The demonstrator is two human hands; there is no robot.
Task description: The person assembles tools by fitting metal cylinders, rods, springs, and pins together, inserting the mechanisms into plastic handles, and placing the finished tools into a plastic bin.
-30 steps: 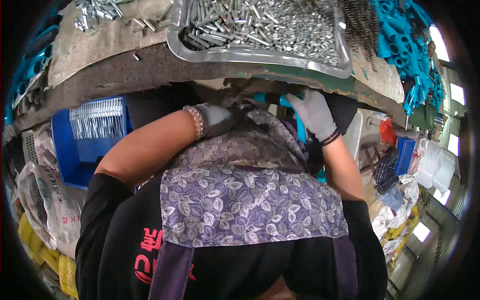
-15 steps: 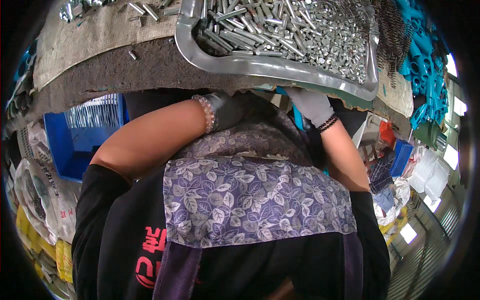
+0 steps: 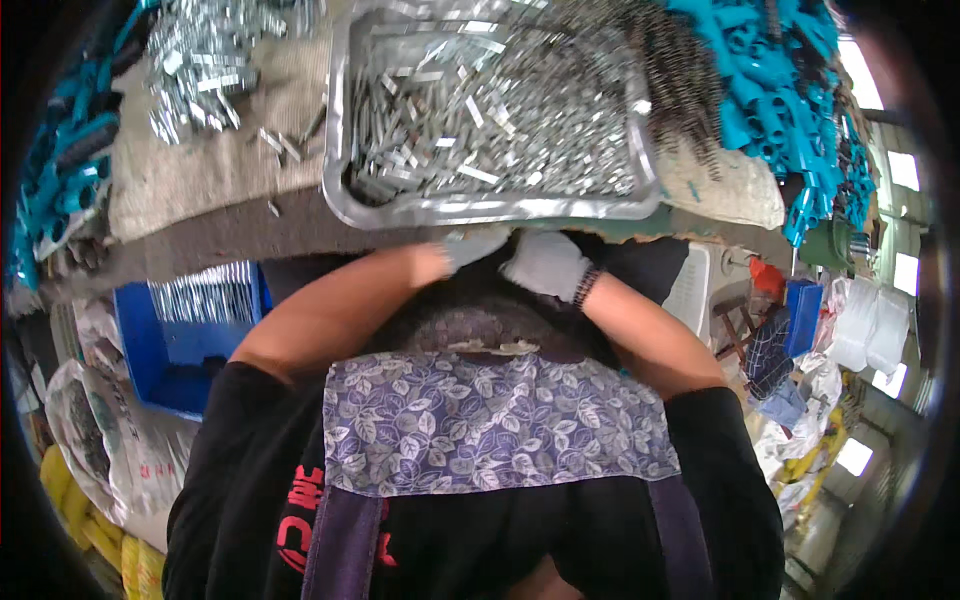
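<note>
Both of my hands wear pale grey gloves and are close together at the table's near edge, just below the metal tray (image 3: 500,211). My left hand (image 3: 476,247) reaches in from the left, its fingers blurred and partly hidden under the edge. Beside it, my right hand (image 3: 547,265) has its fingers curled inward, with a dark bead bracelet at the wrist. Whatever lies between the hands cannot be made out. Short silver metal pins (image 3: 420,130) and smaller metal pieces fill the tray. A floral apron (image 3: 490,420) covers my front.
Dark coil springs (image 3: 685,85) and turquoise plastic parts (image 3: 770,110) are heaped right of the tray. More silver pieces (image 3: 205,75) and turquoise-and-black handles (image 3: 75,185) lie left. A blue bin (image 3: 180,385) with silver rods stands lower left, near a white sack (image 3: 130,440).
My right hand has moved left, away from a turquoise piece, to beside my left hand. The view has shifted, showing more of the tray and table. The turquoise piece no longer shows near my hands.
</note>
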